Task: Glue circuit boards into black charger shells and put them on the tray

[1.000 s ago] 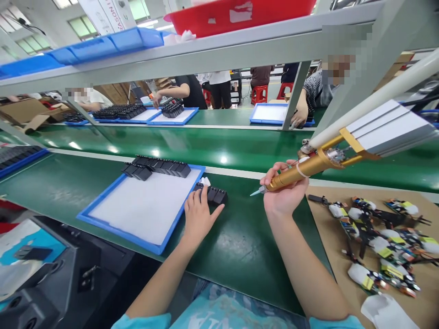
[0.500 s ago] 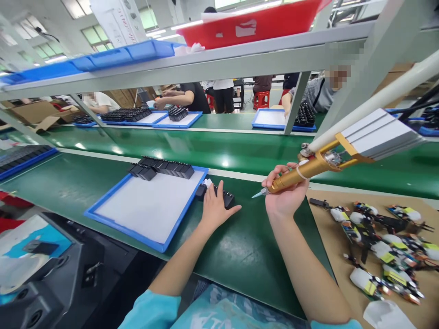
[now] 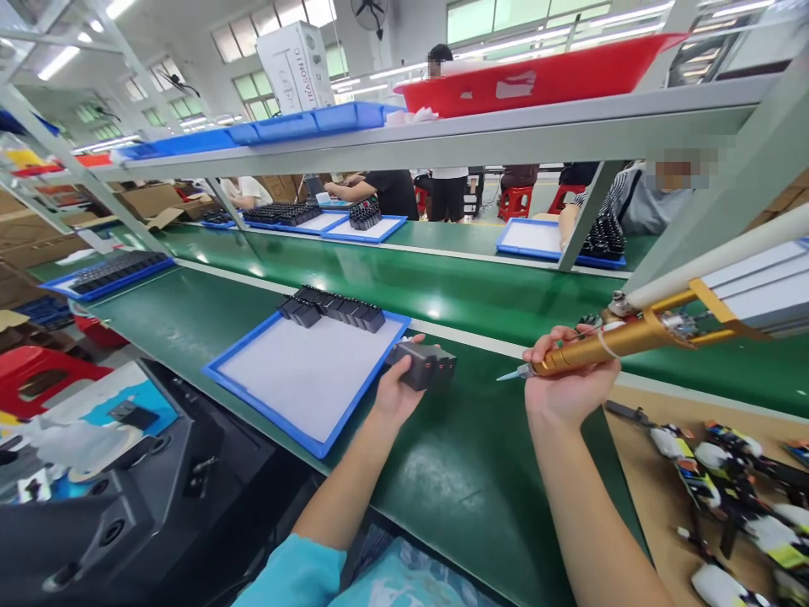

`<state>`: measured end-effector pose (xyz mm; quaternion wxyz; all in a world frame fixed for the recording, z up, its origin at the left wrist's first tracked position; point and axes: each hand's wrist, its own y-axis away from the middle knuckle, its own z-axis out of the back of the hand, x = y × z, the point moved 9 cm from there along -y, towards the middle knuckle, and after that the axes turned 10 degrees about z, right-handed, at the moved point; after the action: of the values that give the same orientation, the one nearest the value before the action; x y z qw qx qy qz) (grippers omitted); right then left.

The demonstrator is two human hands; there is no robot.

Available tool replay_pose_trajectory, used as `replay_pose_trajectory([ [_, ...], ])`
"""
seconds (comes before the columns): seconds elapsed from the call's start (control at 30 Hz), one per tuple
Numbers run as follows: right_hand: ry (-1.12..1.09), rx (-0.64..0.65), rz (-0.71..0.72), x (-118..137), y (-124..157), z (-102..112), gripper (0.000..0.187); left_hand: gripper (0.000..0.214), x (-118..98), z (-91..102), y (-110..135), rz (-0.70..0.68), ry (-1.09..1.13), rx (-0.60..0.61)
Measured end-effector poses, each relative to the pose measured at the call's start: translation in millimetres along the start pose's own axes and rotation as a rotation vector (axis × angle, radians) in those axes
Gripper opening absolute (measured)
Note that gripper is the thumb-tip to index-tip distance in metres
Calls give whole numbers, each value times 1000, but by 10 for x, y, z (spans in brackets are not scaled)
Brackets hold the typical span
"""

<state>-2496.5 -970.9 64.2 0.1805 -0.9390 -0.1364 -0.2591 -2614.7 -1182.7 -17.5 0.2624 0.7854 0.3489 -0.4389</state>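
Observation:
My left hand (image 3: 397, 394) is wrapped round a few small black plastic boxes (image 3: 425, 367), held side by side just past the tray's right edge. Small reddish marks show on their near faces. My right hand (image 3: 562, 379) grips a gold-coloured glue dispenser (image 3: 575, 352) from below, its pale blue needle tip pointing left toward the boxes and apart from them. A blue-rimmed tray (image 3: 221, 379) with a white liner lies left of my left hand. Rows of similar black boxes (image 3: 334, 308) stand along its far side.
On the right, circuit assemblies (image 3: 714, 459) with white and yellow parts lie on cardboard (image 3: 623, 459). A black machine (image 3: 145, 506) stands at lower left. A shelf (image 3: 480, 143) with a red bin (image 3: 543, 80) crosses above the green bench. Co-workers sit beyond the belt.
My left hand was spread over the black boxes on the bench; now it has closed round them and lifted them. The dispenser stays in my right hand. The head view has shifted.

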Motion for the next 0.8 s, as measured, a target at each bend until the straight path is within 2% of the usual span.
replay_pose_trajectory([
  [0.1,5,0,13,10,-6,4,25,74,-184,-148,205,-8,192,83],
  [0.27,7,2,17,4,-28,13,26,77,-308,-192,426,-37,214,90],
  [0.5,44,-26,30,24,-44,40,25,75,-337,-131,516,-50,271,98],
  [0.8,47,-14,45,26,-59,53,28,81,-314,-87,546,-39,207,87],
])
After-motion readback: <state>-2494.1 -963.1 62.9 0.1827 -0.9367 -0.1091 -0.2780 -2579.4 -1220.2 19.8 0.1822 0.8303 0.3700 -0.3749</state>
